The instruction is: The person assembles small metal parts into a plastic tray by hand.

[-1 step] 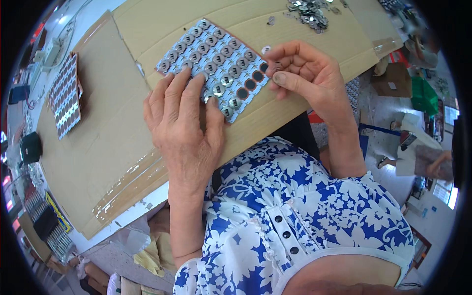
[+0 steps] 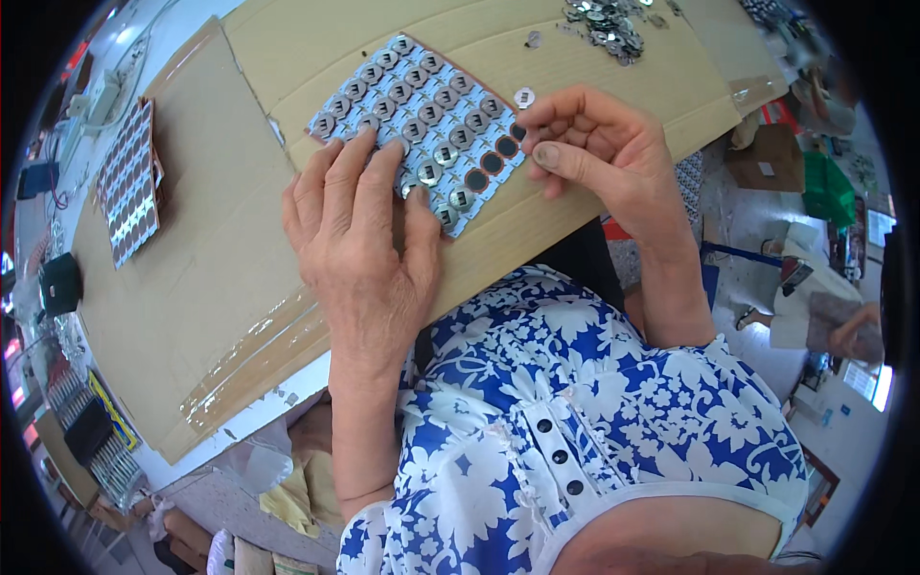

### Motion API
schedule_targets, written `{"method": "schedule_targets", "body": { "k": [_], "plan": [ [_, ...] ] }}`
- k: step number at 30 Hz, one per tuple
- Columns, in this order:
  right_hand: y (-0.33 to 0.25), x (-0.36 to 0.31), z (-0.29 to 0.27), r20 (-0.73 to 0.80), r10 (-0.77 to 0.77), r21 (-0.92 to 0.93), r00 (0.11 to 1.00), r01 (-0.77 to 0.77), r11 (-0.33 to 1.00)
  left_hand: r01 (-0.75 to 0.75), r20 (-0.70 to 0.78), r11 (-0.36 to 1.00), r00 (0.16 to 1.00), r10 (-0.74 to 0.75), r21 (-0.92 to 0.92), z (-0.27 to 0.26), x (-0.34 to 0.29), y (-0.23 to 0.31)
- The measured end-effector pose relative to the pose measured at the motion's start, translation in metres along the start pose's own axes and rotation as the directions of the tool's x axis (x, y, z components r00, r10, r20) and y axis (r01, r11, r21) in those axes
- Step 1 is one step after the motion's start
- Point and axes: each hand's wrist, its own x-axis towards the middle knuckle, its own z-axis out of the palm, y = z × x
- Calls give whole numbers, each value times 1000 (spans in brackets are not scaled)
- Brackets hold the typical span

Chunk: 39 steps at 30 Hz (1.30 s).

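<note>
A blue-and-white sheet [image 2: 458, 131] lies at an angle on the cardboard, with rows of round silver discs on it. Along its right edge, several dark round spots [image 2: 492, 163] are bare of discs. My left hand [image 2: 359, 230] rests on the sheet's lower left part, fingers spread and stretched out, hiding some discs. My right hand [image 2: 594, 144] is at the sheet's right corner, fingers curled and thumb close to the index finger, beside the uppermost dark spot. Whatever sits between those fingertips is too small to make out. One loose silver disc [image 2: 524, 97] lies just beyond them.
A heap of loose silver discs [image 2: 613, 34] is at the far right of the taped cardboard [image 2: 240, 316]. Similar sheets [image 2: 132, 187] are stacked at the left. Beyond the table stand a brown box [image 2: 767, 158] and a green bin [image 2: 826, 187]; another person [image 2: 843, 321] is at the right.
My right hand has shifted very slightly, and the loose disc beyond its fingertips shows more fully. My left hand stays on the sheet.
</note>
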Motion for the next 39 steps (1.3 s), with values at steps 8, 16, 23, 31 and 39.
{"method": "schedule_targets", "body": {
  "k": [8, 16, 23, 31, 39],
  "plan": [
    [-7, -5, 16, 93, -45, -186, 995, 62, 981, -17, -2, 1000, 1000, 17, -5, 3, -2, -2],
    [-17, 13, 21, 295, -129, -517, 947, 272, 811, -24, 17, 1000, 1000, 24, -8, 1, -3, -2],
    [-28, 37, 23, 442, -61, -659, 895, 370, 655, -24, 31, 1000, 999, 24, -11, -1, -3, 0],
    [-35, 56, 35, 689, -55, -638, 723, 641, 427, -26, 17, 999, 999, 27, -38, 0, -3, -1],
    [-12, 16, 45, 389, -296, -680, 872, 489, 546, -15, 28, 1000, 999, 15, 1, -1, -5, -2]
  ]
}}
